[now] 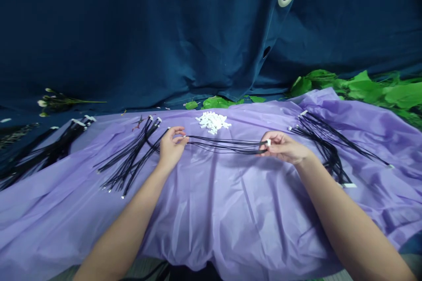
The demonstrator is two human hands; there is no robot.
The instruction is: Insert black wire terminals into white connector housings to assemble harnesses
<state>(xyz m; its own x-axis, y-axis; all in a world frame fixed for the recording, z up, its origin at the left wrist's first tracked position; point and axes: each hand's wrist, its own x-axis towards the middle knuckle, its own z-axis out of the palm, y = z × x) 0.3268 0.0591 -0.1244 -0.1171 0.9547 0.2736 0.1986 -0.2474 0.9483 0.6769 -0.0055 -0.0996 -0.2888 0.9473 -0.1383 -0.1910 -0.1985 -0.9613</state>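
A wire harness (224, 144) of thin black wires stretches level between my two hands, above the purple cloth (231, 202). My left hand (172, 145) pinches its left end, where a bit of white shows at the fingertips. At the other end, the fingers of my right hand (282, 146) are closed around the wires next to a white connector (268, 142). Just beyond the harness lies a heap of small white connector housings (212, 122). Near my left hand, black wire bundles (132, 158) with white ends lie on the cloth.
More wire harnesses (329, 149) lie to the right, and further black bundles (62, 142) at the far left. Small red-handled scissors (138, 124) rest by the left bundles. Green leaves (365, 88) and a flower sprig (62, 101) lie along a blue curtain (132, 30).
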